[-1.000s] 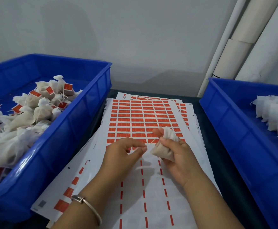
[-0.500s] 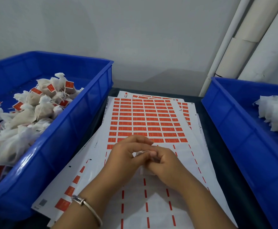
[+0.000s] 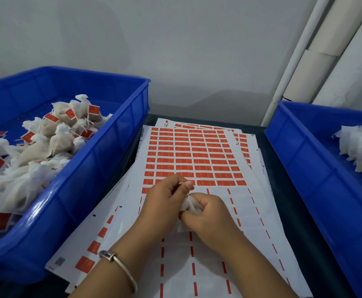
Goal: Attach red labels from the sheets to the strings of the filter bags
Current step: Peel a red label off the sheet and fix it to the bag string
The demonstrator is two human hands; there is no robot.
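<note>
Carefully, my right hand point(image 3: 206, 214) gripped the filter bag point(image 3: 189, 206) above the label sheet point(image 3: 197, 155) while my left hand point(image 3: 167, 196) pinched its string point(image 3: 185, 189); keeping that string taut seemed best before sticking a label.

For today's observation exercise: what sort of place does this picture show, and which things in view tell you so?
Probably a small packing or labelling workstation, not a home. Sheets of red labels cover the table, one blue crate holds labelled filter bags, and another blue crate holds plain white bags.
</note>
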